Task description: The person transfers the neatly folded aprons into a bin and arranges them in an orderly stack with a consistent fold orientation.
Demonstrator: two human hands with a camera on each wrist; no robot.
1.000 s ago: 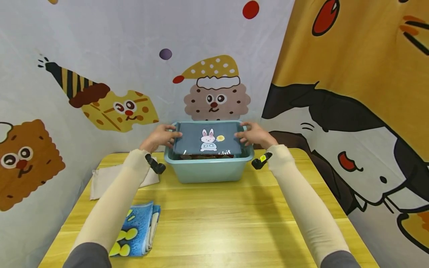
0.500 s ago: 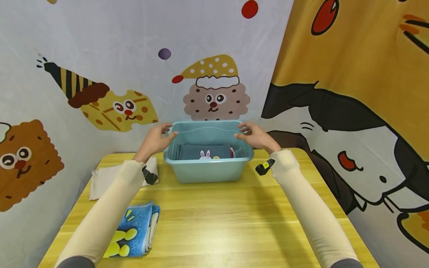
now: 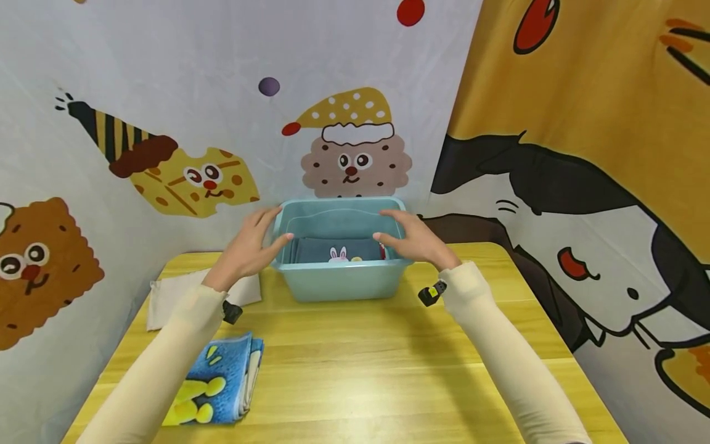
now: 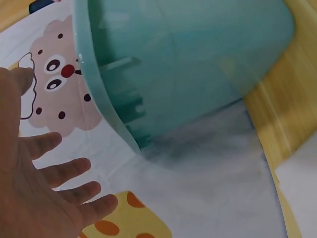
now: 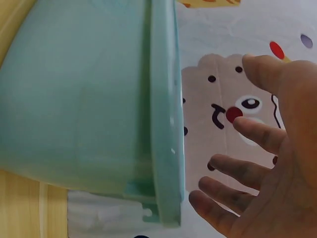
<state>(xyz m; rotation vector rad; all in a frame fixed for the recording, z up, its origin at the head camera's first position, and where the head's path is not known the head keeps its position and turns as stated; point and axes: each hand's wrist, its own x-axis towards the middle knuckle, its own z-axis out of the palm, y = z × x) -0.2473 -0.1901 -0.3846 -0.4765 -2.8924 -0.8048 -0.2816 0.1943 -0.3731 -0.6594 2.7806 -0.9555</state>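
Observation:
A light teal plastic basin [image 3: 344, 282] stands at the back of the table. Inside it lies a folded dark grey-blue cloth [image 3: 316, 250] with a white rabbit print, and a small red and white item [image 3: 382, 250] shows at its right. My left hand [image 3: 249, 246] hovers at the basin's left end, fingers spread and holding nothing. Over the right end is my right hand [image 3: 410, 237], likewise spread and holding nothing. Both wrist views show a gap between the fingers and the basin's rim [image 5: 166, 124].
A folded blue and yellow towel [image 3: 222, 382] lies at the table's front left. Behind it is a flat whitish cloth [image 3: 177, 299], partly covered by my left forearm. A printed curtain [image 3: 222, 111] hangs just behind the wooden table [image 3: 355, 357].
Both hands held the rabbit-print cloth above the basin a second ago. It then dropped inside and the hands let go. Since then the left hand has drawn back toward me.

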